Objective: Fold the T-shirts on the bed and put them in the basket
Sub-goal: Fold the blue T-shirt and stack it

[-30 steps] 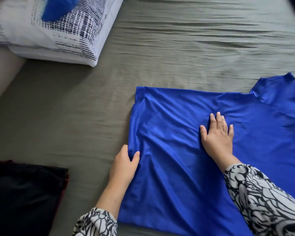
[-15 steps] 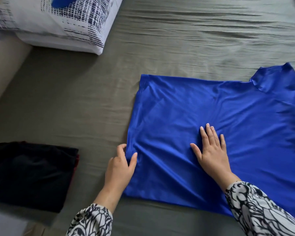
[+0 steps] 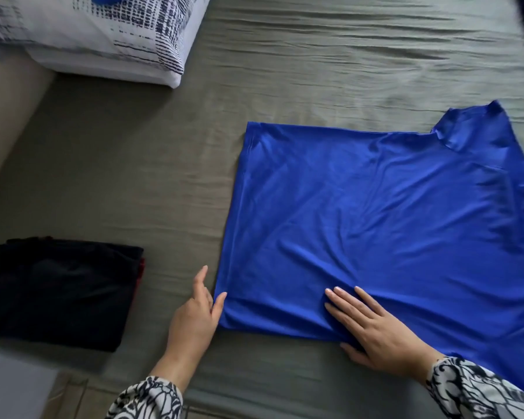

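Two hands at blue T-shirt (image 3: 375,222) near edge, right fingers (image 3: 348,303) flat on it, left fingers (image 3: 218,303) straight at its corner

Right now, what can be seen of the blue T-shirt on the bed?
The bright blue, shiny, thin-fabric T-shirt lies flat, lightly wrinkled, on the grey-green bedsheet, hem toward the left, one sleeve showing at upper right; its right part runs out of frame. The left hand touches its near-left corner; the right hand rests on its near edge, thumb at the border.
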